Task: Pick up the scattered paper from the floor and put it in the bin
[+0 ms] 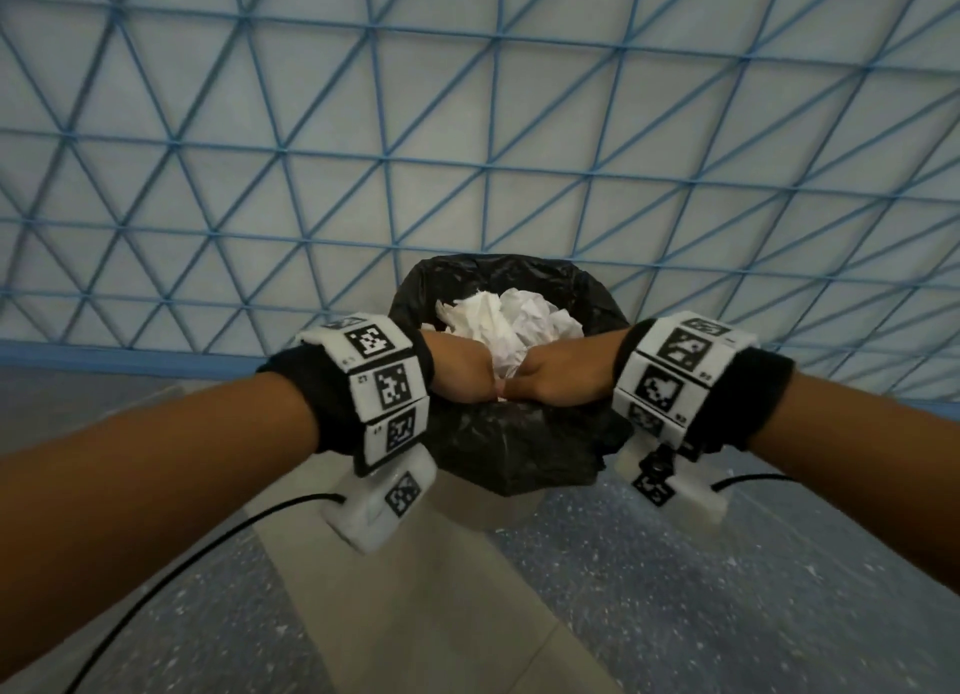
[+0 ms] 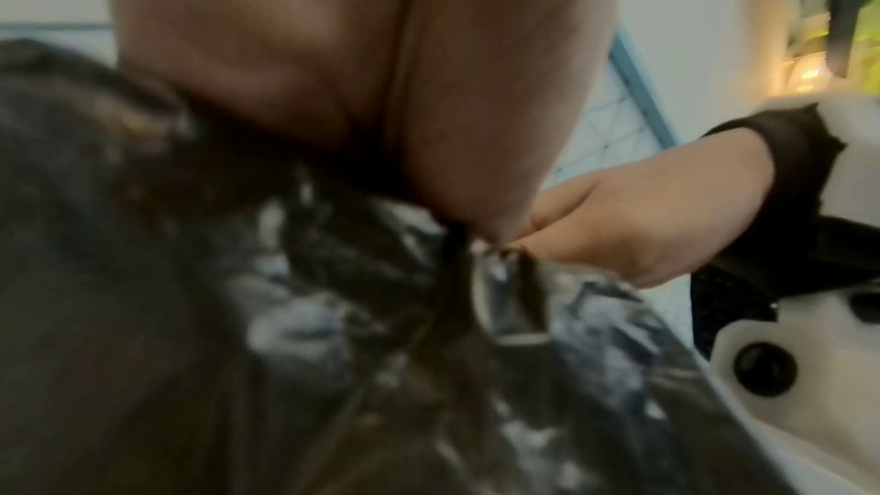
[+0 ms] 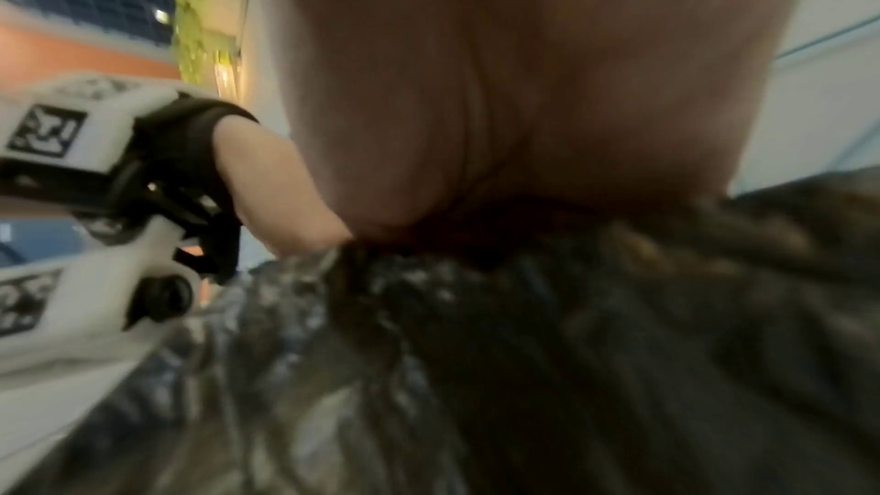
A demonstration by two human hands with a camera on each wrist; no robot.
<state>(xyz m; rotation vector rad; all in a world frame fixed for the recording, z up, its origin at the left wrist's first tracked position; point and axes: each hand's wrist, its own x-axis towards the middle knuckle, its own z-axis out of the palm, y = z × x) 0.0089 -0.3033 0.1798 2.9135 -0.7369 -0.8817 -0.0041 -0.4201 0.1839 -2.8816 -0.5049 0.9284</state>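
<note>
A bin lined with a black bag (image 1: 519, 449) stands against the wall in the head view. A wad of crumpled white paper (image 1: 498, 319) fills its mouth. My left hand (image 1: 457, 366) and right hand (image 1: 561, 376) meet knuckle to knuckle over the near rim, both curled, with the paper's lower end tucked between them. Their fingertips are hidden. In the left wrist view my left palm (image 2: 333, 70) lies against the bag (image 2: 238, 352), and the right hand (image 2: 619, 224) is curled beside it. The right wrist view shows my right palm (image 3: 524, 89) on the bag (image 3: 571, 352).
A white wall with a blue triangular grid (image 1: 467, 121) rises right behind the bin, with a blue skirting (image 1: 104, 355) at its foot. Speckled grey floor (image 1: 675, 589) lies in front. Black cables (image 1: 182, 553) hang from both wrist cameras.
</note>
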